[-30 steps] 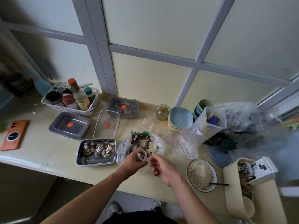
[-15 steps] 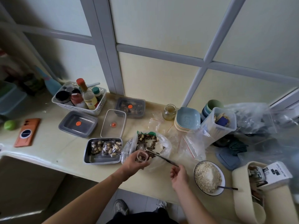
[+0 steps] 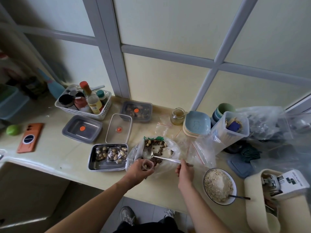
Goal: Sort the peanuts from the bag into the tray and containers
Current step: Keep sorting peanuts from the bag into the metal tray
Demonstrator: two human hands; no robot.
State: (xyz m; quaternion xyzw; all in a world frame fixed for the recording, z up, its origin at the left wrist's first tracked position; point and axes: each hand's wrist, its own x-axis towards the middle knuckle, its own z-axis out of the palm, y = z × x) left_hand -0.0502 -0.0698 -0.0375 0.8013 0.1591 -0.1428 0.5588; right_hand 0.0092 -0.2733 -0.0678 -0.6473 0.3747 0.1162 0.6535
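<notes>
An open clear plastic bag (image 3: 170, 149) lies in the middle of the counter, holding peanuts mixed with dark seeds. My left hand (image 3: 140, 170) grips a small clear cup (image 3: 148, 165) with a few peanuts in it, at the bag's near left edge. My right hand (image 3: 184, 170) holds the handle of a metal spoon (image 3: 157, 155) whose bowl lies inside the bag. Left of the bag sits a metal tray (image 3: 94, 163) with two small packets of peanuts (image 3: 111, 153).
Behind the tray are a grey container (image 3: 82, 128), a clear lid (image 3: 119, 128) and a closed container of nuts (image 3: 136, 111). A white basket of bottles (image 3: 83, 101) stands at back left. A bowl of crumbs (image 3: 218, 185), a stack of plates (image 3: 196, 123) and zip bags (image 3: 200, 150) lie to the right.
My right hand drew back from the cup to the right and now holds the spoon by its handle end, the bowl resting in the bag. The left hand keeps the cup.
</notes>
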